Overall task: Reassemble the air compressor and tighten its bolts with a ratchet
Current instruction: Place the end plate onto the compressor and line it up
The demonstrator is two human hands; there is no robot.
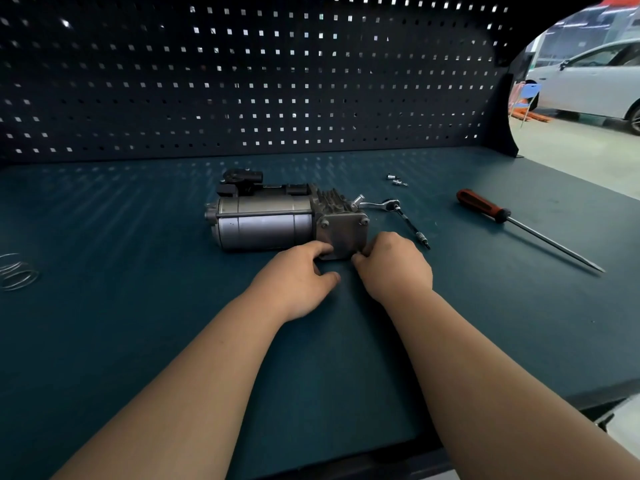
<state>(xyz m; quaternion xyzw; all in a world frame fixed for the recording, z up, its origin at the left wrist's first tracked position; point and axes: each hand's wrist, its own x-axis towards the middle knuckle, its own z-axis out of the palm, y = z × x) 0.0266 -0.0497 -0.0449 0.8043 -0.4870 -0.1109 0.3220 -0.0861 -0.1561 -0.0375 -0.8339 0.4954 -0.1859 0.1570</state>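
Touching the air compressor (270,220) are left hand (298,277) and right hand (394,268).

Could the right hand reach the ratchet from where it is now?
Probably yes. The ratchet lies on the mat just beyond the right hand, beside the air compressor, with nothing between them.

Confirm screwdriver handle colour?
The screwdriver handle is red-orange, with a black collar at the shaft end. It shows best in the head view.
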